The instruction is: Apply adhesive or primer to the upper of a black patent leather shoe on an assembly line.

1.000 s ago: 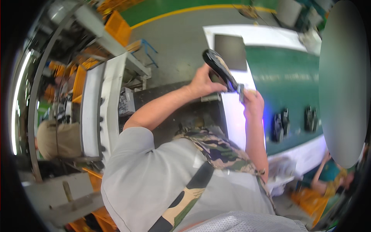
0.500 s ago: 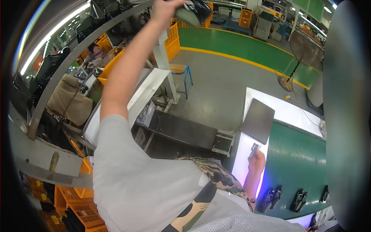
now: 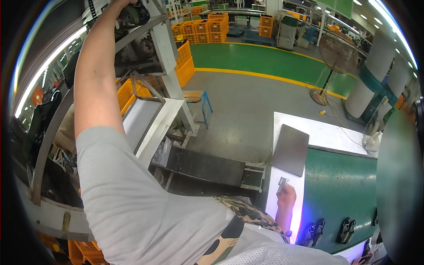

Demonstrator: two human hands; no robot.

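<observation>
My left arm stretches up to the far left, with my left hand (image 3: 120, 3) at the top edge of the picture, partly cut off. Its fingers are closed on a dark shoe (image 3: 136, 15) with a grey-green part, held up by the overhead metal rack (image 3: 145, 25). Low on the right, my right hand (image 3: 287, 196) is closed around a small grey metal piece (image 3: 282, 182), whose exact kind I cannot make out. That hand is above the lit white strip of the table (image 3: 274, 201), just below a dark flat board (image 3: 290, 150).
Pairs of dark shoes (image 3: 346, 230) lie on the green conveyor belt (image 3: 340, 185) to the right. A white post (image 3: 168, 66) and a white frame (image 3: 161, 128) stand on the left. Beyond are a blue-legged stool (image 3: 204, 104), orange crates (image 3: 212, 28) and a standing fan (image 3: 338, 53).
My left hand has carried the shoe leftward to the rack. My right hand has shifted slightly left and down with the metal piece. The whole view has turned slightly to the right.
</observation>
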